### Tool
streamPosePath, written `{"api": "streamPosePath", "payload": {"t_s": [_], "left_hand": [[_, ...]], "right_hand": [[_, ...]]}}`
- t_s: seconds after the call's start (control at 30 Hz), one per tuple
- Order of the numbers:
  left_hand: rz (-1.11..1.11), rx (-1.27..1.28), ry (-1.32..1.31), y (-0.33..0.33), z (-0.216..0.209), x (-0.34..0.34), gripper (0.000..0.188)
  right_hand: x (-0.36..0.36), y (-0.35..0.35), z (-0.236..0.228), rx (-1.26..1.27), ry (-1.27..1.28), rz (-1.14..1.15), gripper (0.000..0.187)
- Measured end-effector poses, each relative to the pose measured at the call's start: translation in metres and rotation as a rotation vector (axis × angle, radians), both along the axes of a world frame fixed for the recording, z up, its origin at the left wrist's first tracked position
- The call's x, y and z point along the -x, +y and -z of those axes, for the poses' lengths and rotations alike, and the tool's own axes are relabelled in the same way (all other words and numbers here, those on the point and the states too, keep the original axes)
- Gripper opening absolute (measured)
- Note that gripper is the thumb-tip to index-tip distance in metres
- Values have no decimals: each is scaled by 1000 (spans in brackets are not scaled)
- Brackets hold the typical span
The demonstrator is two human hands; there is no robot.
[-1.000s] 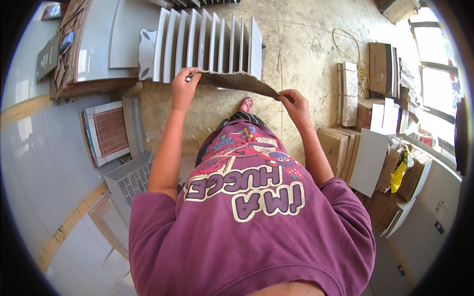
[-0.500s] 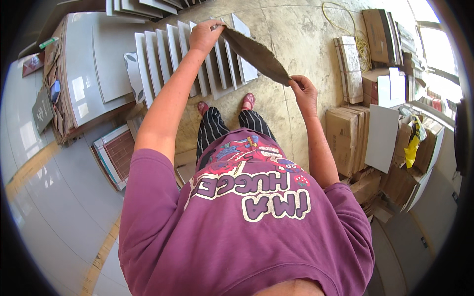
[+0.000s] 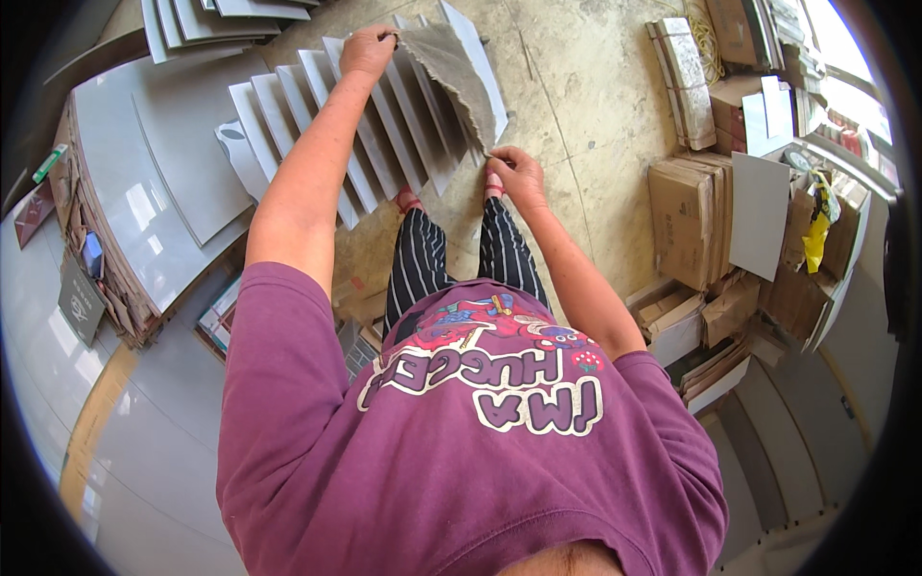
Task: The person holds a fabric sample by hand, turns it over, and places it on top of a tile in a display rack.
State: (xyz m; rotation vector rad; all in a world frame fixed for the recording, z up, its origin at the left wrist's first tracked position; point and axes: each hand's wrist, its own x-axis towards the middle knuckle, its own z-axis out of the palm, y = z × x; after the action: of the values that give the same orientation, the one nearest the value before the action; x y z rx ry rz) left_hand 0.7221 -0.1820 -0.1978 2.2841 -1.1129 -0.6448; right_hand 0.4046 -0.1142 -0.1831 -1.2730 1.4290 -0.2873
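A grey-brown cloth with a frayed edge point(image 3: 449, 72) is stretched between my two hands. My left hand point(image 3: 368, 51) pinches its far left corner, fingers closed. The near right corner is pinched by my right hand point(image 3: 517, 176), above my right foot. Under and beside the cloth stands a row of grey tile panels point(image 3: 322, 115), upright and spaced apart like a rack. The cloth hangs over the right-hand panels and hides part of them; whether it touches them I cannot tell.
Flat stacked grey slabs point(image 3: 163, 163) lie at the left, with crumpled cardboard point(image 3: 120, 278) along their edge. Brown cardboard boxes point(image 3: 687, 216) and a pale panel point(image 3: 759, 216) stand at the right. More grey panels point(image 3: 206, 24) are at the far left, and concrete floor point(image 3: 576, 86) runs between.
Both hands have moved left with the cloth, my right hand most. The cloth now hangs over the right-hand panels, more of its face showing. My view has shifted slightly.
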Motion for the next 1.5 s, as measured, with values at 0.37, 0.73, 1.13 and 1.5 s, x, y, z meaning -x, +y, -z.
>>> {"api": "streamPosePath", "payload": {"t_s": [0.37, 0.73, 1.13, 1.5], "left_hand": [[-64, -112, -42, 123, 7, -119, 21], [-92, -68, -102, 213, -28, -191, 20], [-236, -21, 10, 315, -81, -261, 18], [-207, 190, 16, 290, -188, -261, 17]], "right_hand": [[-117, 90, -13, -128, -70, -387, 18], [-205, 149, -51, -141, -135, -641, 19], [-266, 215, -105, -344, -332, -724, 18], [-280, 203, -169, -505, -683, -642, 14]]}}
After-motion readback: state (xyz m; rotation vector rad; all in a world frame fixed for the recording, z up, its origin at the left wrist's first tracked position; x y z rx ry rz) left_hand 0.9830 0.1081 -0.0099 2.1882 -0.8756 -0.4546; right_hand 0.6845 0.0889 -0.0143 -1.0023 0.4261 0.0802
